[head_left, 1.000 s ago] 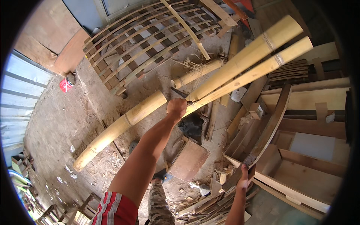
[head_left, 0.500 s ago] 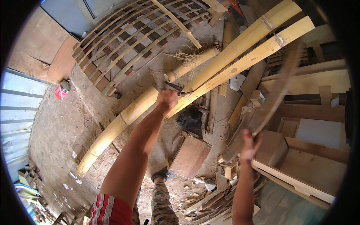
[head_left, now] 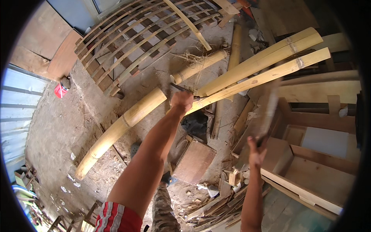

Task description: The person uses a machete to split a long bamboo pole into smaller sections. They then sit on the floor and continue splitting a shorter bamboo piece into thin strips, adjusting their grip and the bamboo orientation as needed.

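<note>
My left hand (head_left: 182, 102) is closed round the handle of a dark-bladed knife (head_left: 196, 98), whose blade sits in the split of a long bamboo pole. The pole's upper half (head_left: 262, 60) and lower half (head_left: 266, 76) spread apart toward the far right; the near end is partly hidden behind my left hand and forearm. On the right, my right hand (head_left: 256, 151) grips a long wooden board (head_left: 266, 112), smeared by motion and apart from the bamboo. A thick cut bamboo length (head_left: 125, 123) lies on the ground left of my left hand.
A slatted bamboo lattice (head_left: 135, 46) lies at the back. Beyond my left hand is a shorter bamboo piece (head_left: 201, 66) with shavings. A wooden panel (head_left: 195, 161) and a scrap heap (head_left: 216, 205) lie nearer. Wooden drawer frames (head_left: 320, 162) stand right.
The board in my right hand has swung, its upper end now lower and further left. The far ends of the split bamboo have dropped. My left hand stays on the knife.
</note>
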A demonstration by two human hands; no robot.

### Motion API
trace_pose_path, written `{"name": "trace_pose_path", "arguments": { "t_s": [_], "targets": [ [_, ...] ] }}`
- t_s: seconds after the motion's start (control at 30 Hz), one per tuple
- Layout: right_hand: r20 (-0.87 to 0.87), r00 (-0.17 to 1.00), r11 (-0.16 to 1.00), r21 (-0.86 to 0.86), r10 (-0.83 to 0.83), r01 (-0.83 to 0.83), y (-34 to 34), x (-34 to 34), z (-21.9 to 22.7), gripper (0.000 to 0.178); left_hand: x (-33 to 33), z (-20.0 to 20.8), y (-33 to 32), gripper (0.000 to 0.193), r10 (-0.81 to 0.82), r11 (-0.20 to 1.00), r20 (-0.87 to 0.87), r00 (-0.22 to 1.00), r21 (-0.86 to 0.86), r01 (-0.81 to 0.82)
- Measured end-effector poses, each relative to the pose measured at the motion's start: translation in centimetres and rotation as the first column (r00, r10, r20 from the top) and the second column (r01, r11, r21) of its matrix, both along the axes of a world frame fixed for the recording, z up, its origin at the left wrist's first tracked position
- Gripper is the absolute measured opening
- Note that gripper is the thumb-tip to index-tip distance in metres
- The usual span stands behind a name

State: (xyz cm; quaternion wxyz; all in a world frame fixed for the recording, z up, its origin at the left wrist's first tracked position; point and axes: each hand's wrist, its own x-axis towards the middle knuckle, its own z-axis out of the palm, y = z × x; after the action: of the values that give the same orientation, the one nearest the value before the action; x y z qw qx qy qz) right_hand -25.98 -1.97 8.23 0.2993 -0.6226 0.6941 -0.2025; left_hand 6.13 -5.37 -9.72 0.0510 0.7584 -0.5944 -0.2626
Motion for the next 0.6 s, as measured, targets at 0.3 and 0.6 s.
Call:
{"name": "trace_pose_path", "arguments": {
  "t_s": [0.3,0.6],
  "targets": [
    [-0.158,0.974,0.98,0.087,-0.162,0.177,5.8,1.3,-7.0,0.107,2.1,1.3,1.0,0.021,-0.019,1.0,-0.01,1.0,0.01,0.019],
    [-0.094,0.993,0.985,0.16,0.075,-0.06,3.8,2.8,-5.5,0.076,4.3,0.4,1.9,0.018,-0.033,0.999,0.032,0.999,-0.019,0.034]
  ]
}}
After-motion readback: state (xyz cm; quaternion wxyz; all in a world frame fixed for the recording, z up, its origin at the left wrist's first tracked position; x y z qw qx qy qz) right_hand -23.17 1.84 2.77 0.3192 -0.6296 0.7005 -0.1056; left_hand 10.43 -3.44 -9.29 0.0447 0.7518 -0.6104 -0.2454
